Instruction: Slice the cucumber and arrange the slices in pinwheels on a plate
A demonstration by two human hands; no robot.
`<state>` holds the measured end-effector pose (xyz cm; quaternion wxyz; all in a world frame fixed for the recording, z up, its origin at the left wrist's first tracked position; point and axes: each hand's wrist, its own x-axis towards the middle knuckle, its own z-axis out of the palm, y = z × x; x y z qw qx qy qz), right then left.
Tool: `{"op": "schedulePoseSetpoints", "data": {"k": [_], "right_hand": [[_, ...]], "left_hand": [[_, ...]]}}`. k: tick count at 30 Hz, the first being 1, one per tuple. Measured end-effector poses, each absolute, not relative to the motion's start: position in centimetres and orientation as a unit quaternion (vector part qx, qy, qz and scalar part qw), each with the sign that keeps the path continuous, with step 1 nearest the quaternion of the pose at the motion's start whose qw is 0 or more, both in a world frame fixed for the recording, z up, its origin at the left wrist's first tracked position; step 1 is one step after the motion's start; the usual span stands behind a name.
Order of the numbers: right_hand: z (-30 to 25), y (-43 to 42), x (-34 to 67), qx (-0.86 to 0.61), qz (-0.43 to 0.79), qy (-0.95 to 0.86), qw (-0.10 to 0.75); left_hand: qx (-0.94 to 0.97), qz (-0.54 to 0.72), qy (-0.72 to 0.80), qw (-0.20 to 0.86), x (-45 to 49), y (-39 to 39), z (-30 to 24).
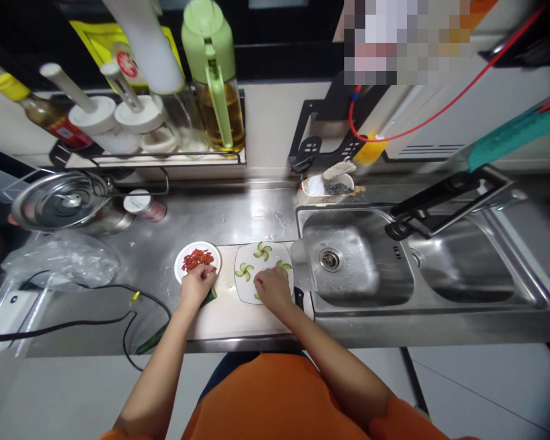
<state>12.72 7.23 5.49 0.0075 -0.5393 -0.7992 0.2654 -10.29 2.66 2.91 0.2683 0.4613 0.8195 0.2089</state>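
Observation:
A small white dish [178, 272] holds small red pieces [198, 260] that look like goji berries. My left hand [198, 286] is at its near right rim, fingers pinched together; anything between them is hidden. My right hand [273, 289] is closed over the lower right of a white square plate [242, 292], and I cannot make out what it holds. Curved green slices form pinwheels with red centres on the plate, such as the cucumber pinwheel [263, 250]. A cut cucumber piece [209, 297] lies beside my left hand. Both dishes rest on a pale cutting board [238, 321].
Right of the plate lies a cleaver [304, 264], its blade reaching over the edge of the double sink [362, 256]. A cucumber [152, 341] lies near my left forearm. Left are a black cable [114, 286], plastic bag [64, 260] and lidded pot [71, 198]. An oil bottle [213, 79] stands on the rack.

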Motion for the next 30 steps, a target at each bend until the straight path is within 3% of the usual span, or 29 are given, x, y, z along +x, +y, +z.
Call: {"op": "schedulePoseSetpoints", "data": {"k": [12, 22, 30], "right_hand": [[5.8, 7.3, 12.6, -0.524, 0.268, -0.808, 0.009], [5.6, 9.4, 4.1, -0.429, 0.309, -0.848, 0.030], [4.7, 9.7, 1.9, -0.450, 0.319, -0.832, 0.047]], "left_hand": [[0.438, 0.180, 0.835, 0.280, -11.3, 2.7, 2.9], [0.404, 0.286, 0.818, 0.294, -11.2, 2.5, 3.2], [0.404, 0.297, 0.815, 0.289, -11.1, 2.5, 3.3]]}}
